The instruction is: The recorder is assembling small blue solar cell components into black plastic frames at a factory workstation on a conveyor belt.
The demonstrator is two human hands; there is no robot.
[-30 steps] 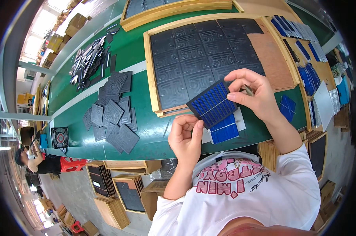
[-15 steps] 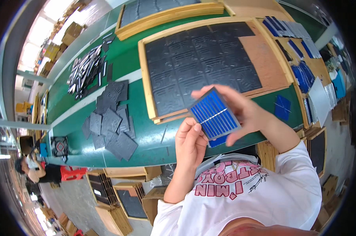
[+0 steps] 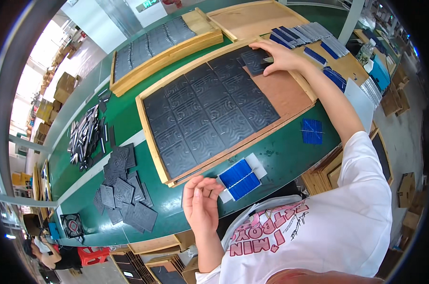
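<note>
Over the far right corner of the wooden-framed tray [image 3: 143, 128], my right hand [image 3: 281, 57] holds a small solar panel [image 3: 254, 63] by its edge, dark back up. The panel lies at the end of rows of similar dark panels [image 3: 210, 106], next to bare brown board. My left hand [image 3: 201, 201] is lifted near the table's front edge, fingers loosely curled and thumb apart, with nothing seen in it. Just right of it, a stack of blue solar strips [image 3: 239, 180] sits on a pale sheet on the green table.
Dark square panels [image 3: 124, 189] lie in a loose pile at left, below a heap of narrow strips [image 3: 87, 137]. A second framed tray [image 3: 153, 47] stands behind. Another blue piece [image 3: 312, 131] lies at right, near a board with blue and silver strips [image 3: 314, 35].
The small solar panel, held blue side up in both hands before, is now dark side up at the tray's far right corner in my right hand. My left hand has let go.
</note>
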